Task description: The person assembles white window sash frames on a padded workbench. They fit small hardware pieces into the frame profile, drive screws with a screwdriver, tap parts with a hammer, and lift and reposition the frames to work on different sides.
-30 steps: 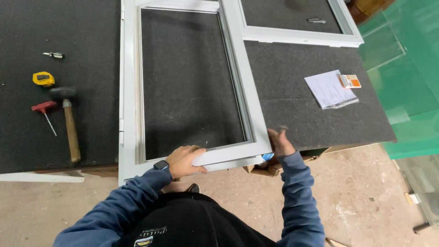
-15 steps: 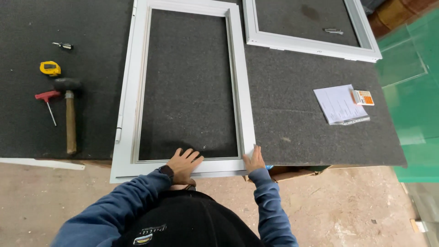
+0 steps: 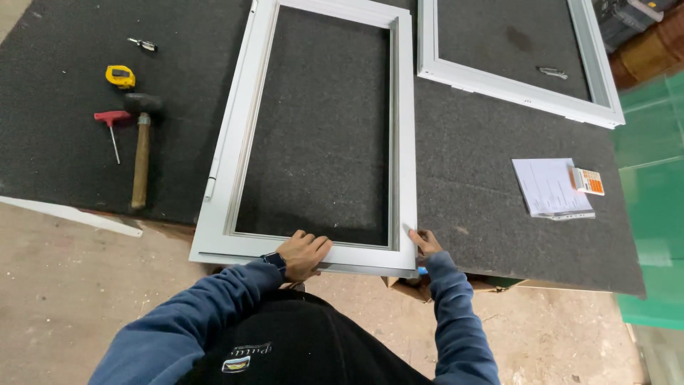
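The white window frame lies flat on the dark felt-covered table, its near rail jutting past the table's edge. The left hand rests on that rail, fingers loosely together, while the right hand grips the near right corner, fingers curled. A hammer lies well off to the left.

dark felt bench, window frames, hammer, papers
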